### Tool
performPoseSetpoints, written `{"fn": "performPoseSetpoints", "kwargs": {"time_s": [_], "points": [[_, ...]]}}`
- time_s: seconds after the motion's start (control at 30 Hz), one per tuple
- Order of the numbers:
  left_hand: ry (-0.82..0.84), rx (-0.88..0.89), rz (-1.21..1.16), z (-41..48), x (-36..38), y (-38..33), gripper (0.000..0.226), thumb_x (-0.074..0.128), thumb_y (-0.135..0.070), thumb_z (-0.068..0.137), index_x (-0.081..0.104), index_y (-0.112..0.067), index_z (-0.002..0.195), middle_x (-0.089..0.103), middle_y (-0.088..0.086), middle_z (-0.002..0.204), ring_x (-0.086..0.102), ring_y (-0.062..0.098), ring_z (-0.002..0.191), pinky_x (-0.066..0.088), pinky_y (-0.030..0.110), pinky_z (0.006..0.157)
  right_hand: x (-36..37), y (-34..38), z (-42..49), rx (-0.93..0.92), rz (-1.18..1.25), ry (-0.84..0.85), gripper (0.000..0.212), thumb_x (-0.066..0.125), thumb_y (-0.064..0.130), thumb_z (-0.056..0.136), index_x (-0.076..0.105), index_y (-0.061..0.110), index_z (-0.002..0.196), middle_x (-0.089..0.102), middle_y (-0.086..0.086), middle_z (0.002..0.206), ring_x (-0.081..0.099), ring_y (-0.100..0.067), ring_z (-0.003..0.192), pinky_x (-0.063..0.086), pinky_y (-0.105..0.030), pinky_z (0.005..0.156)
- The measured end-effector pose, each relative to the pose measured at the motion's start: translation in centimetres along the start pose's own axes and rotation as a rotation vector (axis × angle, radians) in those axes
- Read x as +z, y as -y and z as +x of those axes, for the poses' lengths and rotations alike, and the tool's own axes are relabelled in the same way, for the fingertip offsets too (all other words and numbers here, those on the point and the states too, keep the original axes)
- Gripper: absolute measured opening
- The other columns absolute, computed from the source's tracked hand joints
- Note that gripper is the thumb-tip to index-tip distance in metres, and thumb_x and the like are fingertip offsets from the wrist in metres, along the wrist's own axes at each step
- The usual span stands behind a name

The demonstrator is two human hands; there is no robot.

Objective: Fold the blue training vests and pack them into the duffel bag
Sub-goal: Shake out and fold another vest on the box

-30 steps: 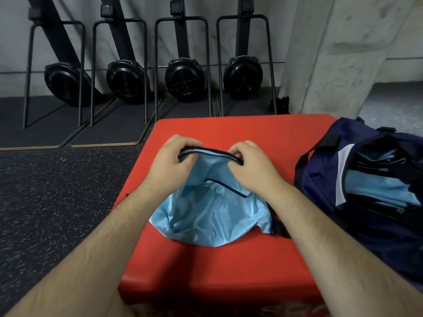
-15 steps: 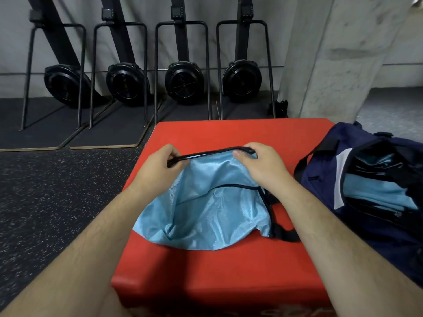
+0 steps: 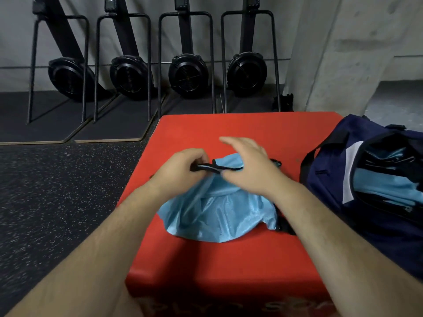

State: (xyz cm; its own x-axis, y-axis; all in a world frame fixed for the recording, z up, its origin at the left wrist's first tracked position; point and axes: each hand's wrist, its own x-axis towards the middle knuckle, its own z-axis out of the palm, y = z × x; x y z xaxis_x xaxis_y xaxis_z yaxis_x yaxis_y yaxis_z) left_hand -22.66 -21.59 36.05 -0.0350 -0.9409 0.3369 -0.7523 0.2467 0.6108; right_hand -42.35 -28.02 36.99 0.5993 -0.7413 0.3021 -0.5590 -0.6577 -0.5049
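A light blue mesh training vest point(image 3: 219, 213) with black trim lies bunched on top of a red padded box point(image 3: 251, 129). My left hand point(image 3: 180, 170) grips the vest's black-trimmed upper edge. My right hand point(image 3: 249, 168) is just to its right, over the same edge, blurred, with its fingers stretched out to the left; it covers part of the trim. A navy duffel bag point(image 3: 329, 179) with a white stripe stands open at the box's right side. Folded light blue vests point(image 3: 384, 188) lie inside it.
Several black rowing machines point(image 3: 187, 72) stand upright against the back wall on dark mats. A concrete pillar point(image 3: 338, 53) rises behind the box at the right. Speckled black rubber floor point(image 3: 57, 191) lies to the left of the box.
Half a second ago both hands held the trimmed edge stretched wide. Now they have come together, the vest has bunched up, and my right hand's fingers have straightened.
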Motion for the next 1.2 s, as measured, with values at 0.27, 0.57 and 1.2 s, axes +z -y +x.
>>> {"fn": "performPoseSetpoints", "kwargs": {"time_s": [0.27, 0.57, 1.2], "points": [[0.066, -0.138, 0.01, 0.0, 0.0, 1.0, 0.034, 0.078, -0.012, 0.077, 0.052, -0.022, 0.098, 0.06, -0.009, 0.089, 0.054, 0.007, 0.071, 0.045, 0.023, 0.067, 0.5, -0.8, 0.7, -0.004, 0.086, -0.03, 0.017, 0.064, 0.01, 0.09, 0.072, 0.022, 0.099, 0.064, 0.007, 0.098, 0.058, -0.011, 0.094, 0.045, -0.028, 0.086], [0.009, -0.286, 0.132, 0.3, -1.2, 1.0, 0.013, 0.07, -0.016, 0.078, 0.062, -0.025, 0.078, 0.065, -0.007, 0.069, 0.056, 0.004, 0.061, 0.042, 0.019, 0.054, -2.0, -2.7, -0.2, 0.305, -0.206, -0.284, 0.038, 0.051, 0.0, 0.08, 0.061, 0.021, 0.111, 0.056, 0.0, 0.117, 0.053, -0.024, 0.111, 0.044, -0.039, 0.098], [0.007, -0.247, 0.137, 0.1, -1.1, 0.8, 0.02, 0.073, -0.024, 0.084, 0.06, -0.009, 0.083, 0.057, -0.002, 0.069, 0.048, 0.013, 0.062, 0.038, 0.028, 0.056, -2.4, -2.3, -0.9, 0.288, -0.27, -0.165, 0.039, 0.053, 0.005, 0.082, 0.057, 0.02, 0.117, 0.052, -0.003, 0.121, 0.051, -0.028, 0.114, 0.042, -0.04, 0.099]]}}
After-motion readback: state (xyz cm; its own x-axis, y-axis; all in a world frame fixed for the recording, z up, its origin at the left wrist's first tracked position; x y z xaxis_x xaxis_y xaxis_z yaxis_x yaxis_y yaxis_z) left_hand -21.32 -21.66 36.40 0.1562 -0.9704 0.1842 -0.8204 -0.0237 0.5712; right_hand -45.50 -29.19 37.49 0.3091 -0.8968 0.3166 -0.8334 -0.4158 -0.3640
